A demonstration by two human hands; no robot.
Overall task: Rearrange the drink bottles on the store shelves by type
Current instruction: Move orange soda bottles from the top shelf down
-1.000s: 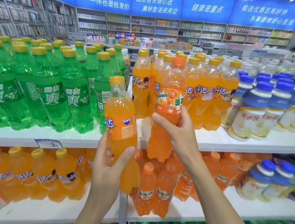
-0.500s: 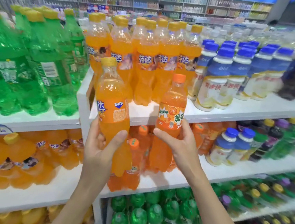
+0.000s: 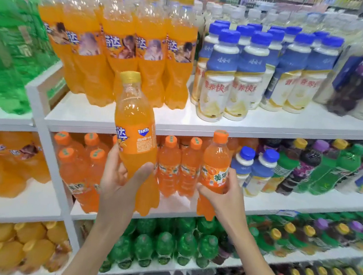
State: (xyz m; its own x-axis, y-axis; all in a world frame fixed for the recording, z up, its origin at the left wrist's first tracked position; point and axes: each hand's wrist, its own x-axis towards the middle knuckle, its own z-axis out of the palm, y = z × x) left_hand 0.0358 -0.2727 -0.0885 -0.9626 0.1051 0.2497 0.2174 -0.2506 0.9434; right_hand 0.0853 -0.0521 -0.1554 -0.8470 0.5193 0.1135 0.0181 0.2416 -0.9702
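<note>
My left hand [image 3: 119, 178] grips a yellow-capped orange Fanta bottle [image 3: 135, 137] upright in front of the upper shelf edge [image 3: 264, 131]. My right hand [image 3: 219, 194] holds a smaller, darker orange Mirinda bottle [image 3: 215, 168] with an orange cap, level with the second shelf. Just left of it on that shelf stand several matching Mirinda bottles [image 3: 173, 165]. More Fanta bottles [image 3: 127, 42] stand in a row on the upper shelf behind the one I hold.
Blue-capped milky drink bottles [image 3: 236, 72] fill the upper shelf's right; green soda bottles [image 3: 10, 45] fill the left bay. Two blue-capped bottles [image 3: 254, 172] and mixed purple and green bottles sit right of the Mirinda. A white upright post [image 3: 44, 143] divides the bays. Lower shelves hold green and dark bottles.
The view has tilted down and closer to the shelves. My right hand has lowered the Mirinda bottle from the upper shelf level to the second shelf. My left hand still holds the Fanta bottle.
</note>
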